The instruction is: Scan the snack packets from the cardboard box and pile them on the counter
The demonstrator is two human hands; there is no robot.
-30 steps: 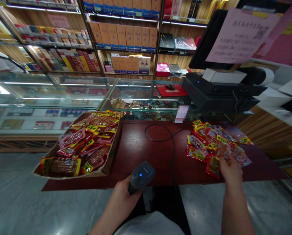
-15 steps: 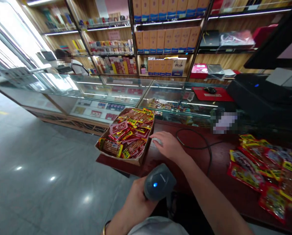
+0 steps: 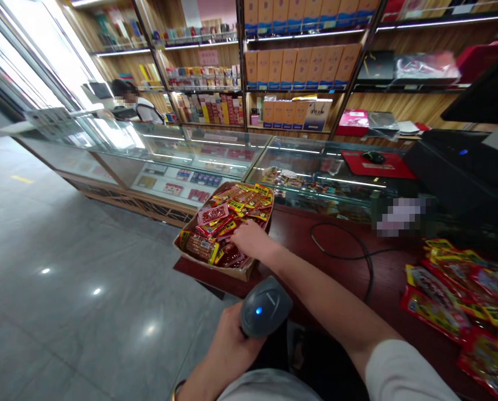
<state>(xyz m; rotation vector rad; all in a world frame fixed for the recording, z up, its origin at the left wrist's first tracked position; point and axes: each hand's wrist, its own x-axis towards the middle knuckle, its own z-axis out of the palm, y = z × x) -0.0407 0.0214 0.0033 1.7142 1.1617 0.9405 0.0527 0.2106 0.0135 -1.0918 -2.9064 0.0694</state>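
The snack packets (image 3: 207,249) are found heaped in a shallow open carton (image 3: 241,273), which is set at the left end of the bench (image 3: 288,231). The carton's long axis is noted as running from near left to far right. The packets are laid at mixed angles. One large packet is seated in the near left corner, its long axis roughly left to right with the right end a little nearer; it lies just left of the fingers of the right hand (image 3: 252,240). A small pink packet (image 3: 213,214) is found to the far left of the same fingers.

The right hand is the nearer to the packets: it is reached in over the carton's right wall, its fingers directed left and down among the contents. The fingertips are partly hidden, and whether a packet is grasped or merely touched cannot be told.

The left hand (image 3: 234,341) is placed nearer the body, apart from the carton, with its fingers wrapped about the handle of a barcode scanner (image 3: 269,307). The scanner head is held on the near side of the right forearm.

To the right of that forearm, a looped black cable (image 3: 370,273) is laid on the bench. Farther right, well apart from the carton, a second pile of packets (image 3: 436,306) is recorded.
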